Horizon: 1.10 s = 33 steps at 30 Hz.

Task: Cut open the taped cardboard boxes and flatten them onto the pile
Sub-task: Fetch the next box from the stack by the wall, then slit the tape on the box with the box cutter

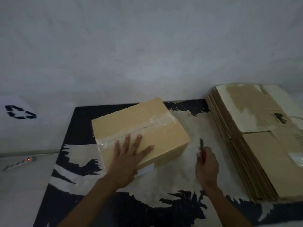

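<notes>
From where I sit, 1 cardboard box (141, 133) is in play, standing closed on the black-and-white patterned mat (78, 161), roughly at its middle. Clear tape (139, 128) runs along the top seam and wraps down over the near-left edge; I see a dark line along part of the seam, but I cannot tell whether that is a cut or just the gap between the flaps under the tape, so I judge this box as not yet opened. My left hand (129, 154) lies flat on the top panel with fingers spread wide, pressing the box steady. My right hand (207, 166) hovers over the mat to the right of the box, apart from it, fingers curled round a cutter (202, 149) with a red body, its dark tip pointing up and away; the blade itself is too blurred to judge. At the far right, a pile of flattened boxes (255, 141) lies stacked many layers deep, so I take it a good share of the work is done. Left for this box: slit the tape, break it down, lay it on the pile. No other taped box shows, so I cannot say whether more wait. A power strip (19, 163) with a lit red switch lies on the floor at left.
</notes>
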{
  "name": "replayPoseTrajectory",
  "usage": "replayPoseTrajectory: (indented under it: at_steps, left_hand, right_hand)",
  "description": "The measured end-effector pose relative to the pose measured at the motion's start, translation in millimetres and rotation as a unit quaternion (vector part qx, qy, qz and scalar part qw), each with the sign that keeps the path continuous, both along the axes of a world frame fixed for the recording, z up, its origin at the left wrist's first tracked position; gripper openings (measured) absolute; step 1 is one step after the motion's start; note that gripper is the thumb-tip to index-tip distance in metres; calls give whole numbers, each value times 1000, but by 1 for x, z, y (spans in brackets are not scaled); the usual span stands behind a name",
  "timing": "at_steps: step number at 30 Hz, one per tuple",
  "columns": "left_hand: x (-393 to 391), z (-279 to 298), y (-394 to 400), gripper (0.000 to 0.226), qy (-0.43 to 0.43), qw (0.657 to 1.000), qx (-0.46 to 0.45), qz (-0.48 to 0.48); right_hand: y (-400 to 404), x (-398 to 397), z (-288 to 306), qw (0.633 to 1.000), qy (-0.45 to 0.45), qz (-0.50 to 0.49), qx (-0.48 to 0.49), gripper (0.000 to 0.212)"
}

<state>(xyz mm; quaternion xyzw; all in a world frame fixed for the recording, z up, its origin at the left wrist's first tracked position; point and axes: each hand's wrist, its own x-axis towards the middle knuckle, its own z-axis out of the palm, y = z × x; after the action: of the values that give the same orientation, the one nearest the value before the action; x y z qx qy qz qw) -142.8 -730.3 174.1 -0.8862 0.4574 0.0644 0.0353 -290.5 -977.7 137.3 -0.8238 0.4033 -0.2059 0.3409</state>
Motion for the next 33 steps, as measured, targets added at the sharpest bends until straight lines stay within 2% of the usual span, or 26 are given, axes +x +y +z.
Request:
replayPoseTrajectory:
  at_steps: [3, 5, 6, 8, 9, 10, 11, 12, 14, 16, 17, 19, 21, 27, 30, 33]
  left_hand:
    - [11, 0, 35, 111, 41, 997, -39, -48]
    - [12, 4, 43, 83, 110, 988, -103, -44]
    - [10, 6, 45, 66, 154, 975, -162, -17]
    - [6, 14, 45, 56, 214, 920, -312, 103]
    - [5, 15, 47, 55, 189, 889, -381, 170]
    - [7, 16, 50, 55, 128, 869, -417, 235]
    - [11, 17, 54, 56, 80, 846, -429, 305]
    - [16, 20, 59, 57, 75, 817, -428, 379]
    - [28, 17, 71, 62, 155, 764, -401, 480]
    - [36, 10, 80, 68, 256, 739, -400, 478]
    - [38, 6, 83, 63, 296, 721, -423, 462]
    - [38, 5, 85, 55, 329, 692, -469, 440]
    - [39, 5, 85, 59, 341, 672, -492, 435]
    - [48, 7, 89, 65, 353, 680, -485, 422]
    - [51, 8, 91, 66, 341, 700, -483, 401]
    - [57, 4, 95, 77, 336, 737, -450, 378]
  right_hand:
    - [14, 33, 58, 989, -86, 115, -31, 6]
    - [32, 58, 84, 969, -63, 237, -14, 10]
    - [43, 70, 90, 955, -40, 294, -3, 13]
    - [68, 93, 91, 926, 10, 377, -7, 16]
    - [81, 103, 90, 913, 37, 406, -22, 15]
    - [94, 112, 88, 900, 61, 429, -43, 13]
    - [107, 121, 86, 888, 86, 446, -67, 14]
    - [118, 130, 86, 878, 112, 455, -97, 15]
    - [139, 147, 89, 859, 145, 466, -155, 17]
    - [156, 161, 94, 847, 161, 472, -181, 17]
    - [163, 168, 96, 841, 176, 475, -190, 18]
    - [173, 180, 100, 827, 208, 478, -212, 20]
    - [179, 189, 101, 812, 227, 483, -236, 19]
    - [188, 202, 101, 787, 228, 501, -278, 15]
    - [193, 204, 102, 778, 230, 501, -301, 16]
    - [197, 203, 105, 771, 235, 495, -325, 22]
